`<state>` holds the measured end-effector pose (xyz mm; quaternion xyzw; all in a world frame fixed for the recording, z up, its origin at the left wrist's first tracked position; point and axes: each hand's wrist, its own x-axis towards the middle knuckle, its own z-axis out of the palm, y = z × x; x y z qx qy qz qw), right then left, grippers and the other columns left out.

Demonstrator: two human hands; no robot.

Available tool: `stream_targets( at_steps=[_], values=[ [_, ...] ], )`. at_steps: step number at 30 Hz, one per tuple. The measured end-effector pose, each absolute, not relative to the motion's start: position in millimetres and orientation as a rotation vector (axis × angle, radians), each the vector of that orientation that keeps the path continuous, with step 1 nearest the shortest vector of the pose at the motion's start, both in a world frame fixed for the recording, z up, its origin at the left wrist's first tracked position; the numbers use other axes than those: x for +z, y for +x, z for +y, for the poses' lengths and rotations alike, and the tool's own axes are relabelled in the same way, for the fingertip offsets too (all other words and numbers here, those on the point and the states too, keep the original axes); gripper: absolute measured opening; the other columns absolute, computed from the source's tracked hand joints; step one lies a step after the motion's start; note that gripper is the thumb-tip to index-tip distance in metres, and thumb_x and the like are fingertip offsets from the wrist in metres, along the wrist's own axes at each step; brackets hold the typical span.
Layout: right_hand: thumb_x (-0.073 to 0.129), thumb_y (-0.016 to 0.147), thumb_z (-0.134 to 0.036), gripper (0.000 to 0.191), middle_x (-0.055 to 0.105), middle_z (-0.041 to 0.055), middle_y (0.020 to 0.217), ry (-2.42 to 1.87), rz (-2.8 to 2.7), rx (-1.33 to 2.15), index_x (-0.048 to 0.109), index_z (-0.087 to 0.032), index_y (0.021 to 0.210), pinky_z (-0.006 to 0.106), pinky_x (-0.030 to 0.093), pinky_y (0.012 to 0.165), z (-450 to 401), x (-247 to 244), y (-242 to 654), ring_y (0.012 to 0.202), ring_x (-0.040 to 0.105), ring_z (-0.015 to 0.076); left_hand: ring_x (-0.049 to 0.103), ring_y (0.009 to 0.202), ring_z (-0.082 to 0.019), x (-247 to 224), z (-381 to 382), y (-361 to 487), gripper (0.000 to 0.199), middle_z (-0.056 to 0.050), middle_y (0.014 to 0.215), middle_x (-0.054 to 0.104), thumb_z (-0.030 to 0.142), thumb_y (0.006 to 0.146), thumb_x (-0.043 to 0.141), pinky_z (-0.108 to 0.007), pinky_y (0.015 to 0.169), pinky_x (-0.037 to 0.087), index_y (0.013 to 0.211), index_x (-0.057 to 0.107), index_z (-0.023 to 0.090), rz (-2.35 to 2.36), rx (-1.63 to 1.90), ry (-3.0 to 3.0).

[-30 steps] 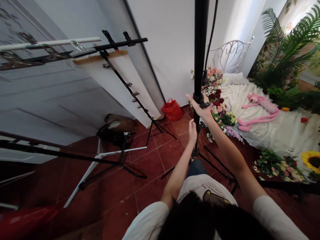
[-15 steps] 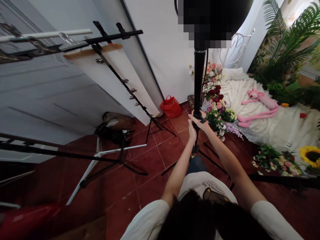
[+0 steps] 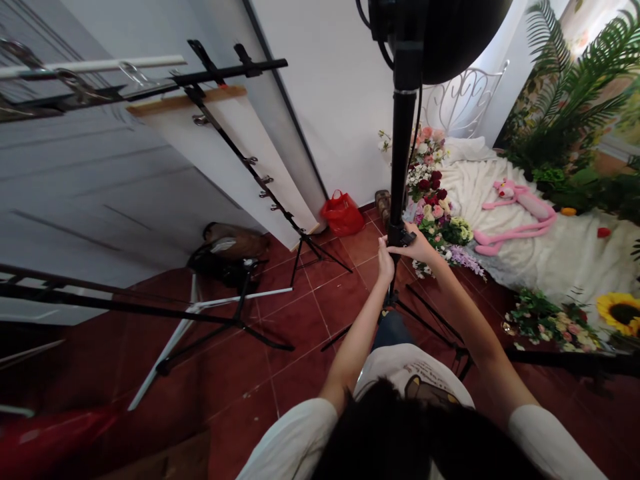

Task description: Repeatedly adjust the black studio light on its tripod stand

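Note:
A black light stand [image 3: 401, 153] rises upright in front of my body, with a large dark lamp head [image 3: 455, 40] at its top. My left hand [image 3: 385, 261] is wrapped round the pole just below the collar. On the right side of the pole, my right hand [image 3: 417, 245] grips it at the black collar and its knob. Both hands are close together, and the pole hides part of their fingers. A thin cable hangs down along the pole.
Left, a clipped white backdrop roll [image 3: 225, 147] hangs by a black stand. White stand legs [image 3: 187, 320] spread over the red tiles. A red bag [image 3: 343, 213] lies by the wall. Right are flowers [image 3: 435, 193], a pink plush toy [image 3: 533, 207] on white cloth, and a sunflower [image 3: 620, 313].
The lamp head and pole have shifted slightly right and more of the pole's top shows. My right hand has moved a little right at the collar; my left hand stays on the pole.

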<state>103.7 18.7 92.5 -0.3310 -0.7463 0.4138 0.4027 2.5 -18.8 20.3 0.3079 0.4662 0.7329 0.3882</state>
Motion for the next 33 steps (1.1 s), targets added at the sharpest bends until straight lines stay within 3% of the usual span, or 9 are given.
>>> stream_targets(
  at_steps=[2,5,9,14,21,26,33],
  values=[
    [0.081,0.060,-0.045,0.059,0.062,0.0102,0.111,-0.805,-2.042,0.942,0.060,-0.018,0.108,0.046,0.042,0.102,22.8,81.6,124.5,0.112,0.055,0.0294,0.065,0.106,-0.019,22.3,-19.9,4.0,0.065,-0.007,0.102,0.072,0.069,0.090,0.028,-0.037,0.103,0.046,0.102,0.066,0.017,1.167,1.869,0.801],
    [0.067,0.077,-0.045,0.050,0.060,0.0112,0.119,-0.795,-2.123,0.892,0.055,-0.018,0.118,0.043,0.042,0.101,25.5,65.6,143.0,0.115,0.055,0.0275,0.064,0.101,-0.018,21.8,-20.0,5.8,0.065,-0.006,0.099,0.071,0.070,0.090,0.027,-0.035,0.100,0.046,0.098,0.065,0.018,1.189,1.883,0.833],
    [0.048,0.089,-0.045,0.035,0.064,0.0108,0.107,-0.920,-2.080,0.852,0.056,-0.017,0.110,0.039,0.045,0.094,25.0,52.4,143.3,0.102,0.060,0.0241,0.063,0.095,-0.016,16.4,-18.1,5.5,0.062,-0.006,0.097,0.069,0.070,0.089,0.028,-0.031,0.094,0.047,0.096,0.064,0.019,1.210,1.884,0.853],
    [0.034,0.094,-0.044,0.036,0.063,0.0080,0.095,-0.998,-2.012,0.914,0.055,-0.017,0.107,0.035,0.046,0.088,25.5,44.7,135.4,0.090,0.060,0.0206,0.062,0.089,-0.016,14.4,-17.5,4.1,0.062,-0.004,0.090,0.067,0.069,0.090,0.028,-0.030,0.089,0.048,0.093,0.063,0.018,1.231,1.863,0.877],
    [0.038,0.090,-0.038,0.026,0.059,0.0065,0.095,-0.926,-1.844,0.956,0.050,-0.019,0.104,0.032,0.045,0.087,30.5,30.2,117.6,0.088,0.056,0.0174,0.062,0.087,-0.016,15.3,-17.2,5.6,0.059,-0.005,0.086,0.066,0.070,0.089,0.031,-0.030,0.087,0.049,0.087,0.061,0.019,1.243,1.886,0.847],
    [0.046,0.083,-0.032,0.018,0.055,0.0004,0.081,-1.045,-1.750,1.056,0.047,-0.021,0.096,0.026,0.046,0.067,37.5,34.4,106.9,0.067,0.051,0.0125,0.063,0.085,-0.015,16.3,-17.5,6.8,0.057,-0.005,0.087,0.067,0.067,0.090,0.032,-0.029,0.087,0.050,0.088,0.061,0.018,1.258,1.897,0.830],
    [0.065,0.068,-0.028,0.018,0.045,-0.0059,0.051,-1.437,-1.748,1.162,0.052,-0.020,0.076,0.021,0.037,0.047,58.3,51.9,102.1,0.047,0.044,0.0094,0.063,0.083,-0.016,17.8,-16.7,9.4,0.056,-0.005,0.082,0.066,0.066,0.091,0.032,-0.029,0.085,0.051,0.083,0.061,0.018,1.278,1.913,0.784]
  ],
)
